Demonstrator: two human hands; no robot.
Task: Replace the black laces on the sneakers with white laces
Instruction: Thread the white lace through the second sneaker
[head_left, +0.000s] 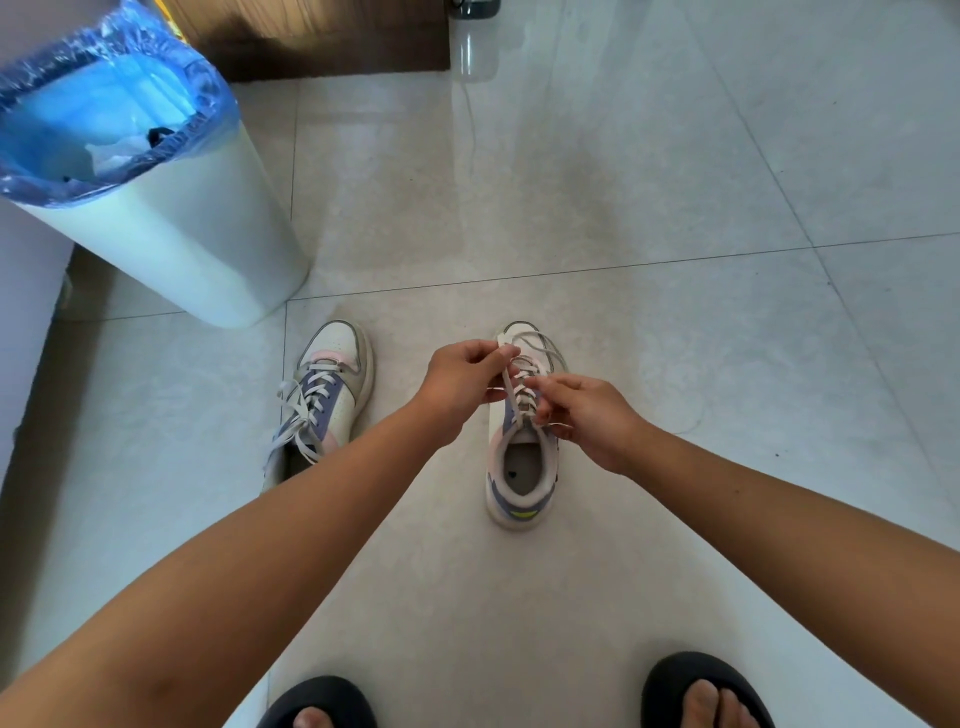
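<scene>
Both hands pinch the white lace over the sneaker (522, 467): left hand (462, 379) pulls one end up, right hand (587, 410) holds the other, probably to tighten a knot.

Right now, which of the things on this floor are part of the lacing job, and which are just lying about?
Part of the job:
- right sneaker, being laced
- white lace, pinched by the left hand and the right hand
- left sneaker, already laced in white

Just lying about:
- white bin with a blue liner
- black slippers on the person's feet
</scene>
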